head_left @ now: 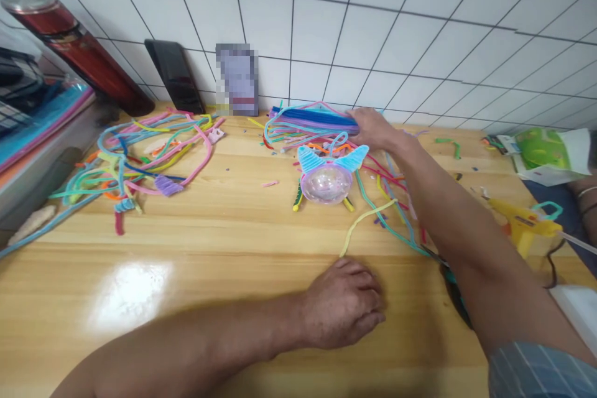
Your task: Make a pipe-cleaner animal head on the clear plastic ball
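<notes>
- Blue and purple stems lie in a bundle at twelve o'clock from the clear dome, close by the tiled wall.
- The right grip is at the bundle's three o'clock end, touching it; its fingers are partly hidden, so I can't tell how far it has closed or whether it has hold of any stems.
- The left grip, at six o'clock, rests on the desk back upward, fingers loosely curled. A yellow stem runs down to it; I can't tell whether the end is held.
- The dome sits mid-desk with blue ears at its eleven and one, and a blue loop at twelve.
- Towards four o'clock, green and red stems stray near a dark tool, partly covered by the right forearm.
- At nine, a tangled heap of coloured stems.
- At ten, a red flask and a black phone lean.
- At three, a yellow glue gun.
</notes>
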Demonstrator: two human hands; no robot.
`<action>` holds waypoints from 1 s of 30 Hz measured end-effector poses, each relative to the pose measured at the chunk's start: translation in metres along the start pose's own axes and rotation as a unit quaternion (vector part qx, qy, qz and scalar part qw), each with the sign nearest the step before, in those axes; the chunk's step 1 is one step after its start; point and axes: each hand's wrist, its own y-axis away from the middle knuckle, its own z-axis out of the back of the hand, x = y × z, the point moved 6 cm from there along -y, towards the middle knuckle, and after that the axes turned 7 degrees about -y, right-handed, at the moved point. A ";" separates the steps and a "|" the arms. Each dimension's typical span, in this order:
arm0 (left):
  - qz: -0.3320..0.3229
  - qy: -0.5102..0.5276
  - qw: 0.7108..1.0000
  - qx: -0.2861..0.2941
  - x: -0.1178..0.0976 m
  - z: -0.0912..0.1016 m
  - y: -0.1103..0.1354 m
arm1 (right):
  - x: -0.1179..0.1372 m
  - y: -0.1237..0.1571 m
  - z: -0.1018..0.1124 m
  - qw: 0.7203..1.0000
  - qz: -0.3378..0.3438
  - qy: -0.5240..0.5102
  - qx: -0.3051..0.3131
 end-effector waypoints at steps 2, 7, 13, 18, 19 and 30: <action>0.002 0.001 1.000 0.005 0.000 0.000 0.000 | -0.020 0.007 0.015 0.997 0.000 -0.073 -0.003; 0.010 0.000 1.000 0.010 0.000 0.000 -0.001 | -0.070 0.023 0.040 0.971 -0.099 -0.178 -0.122; 0.007 0.006 1.000 0.002 0.001 -0.002 0.000 | -0.065 0.016 0.023 0.963 -0.103 -0.177 -0.177; -0.004 0.000 1.000 -0.010 0.002 -0.003 0.000 | -0.063 0.015 0.027 0.959 -0.093 -0.176 -0.203; -0.005 -0.002 1.000 -0.012 0.002 -0.003 0.000 | -0.063 0.017 0.028 0.957 -0.090 -0.174 -0.212; -0.006 0.028 0.992 -0.121 0.004 0.006 0.001 | -0.030 0.072 0.031 0.954 -0.097 -0.170 -0.225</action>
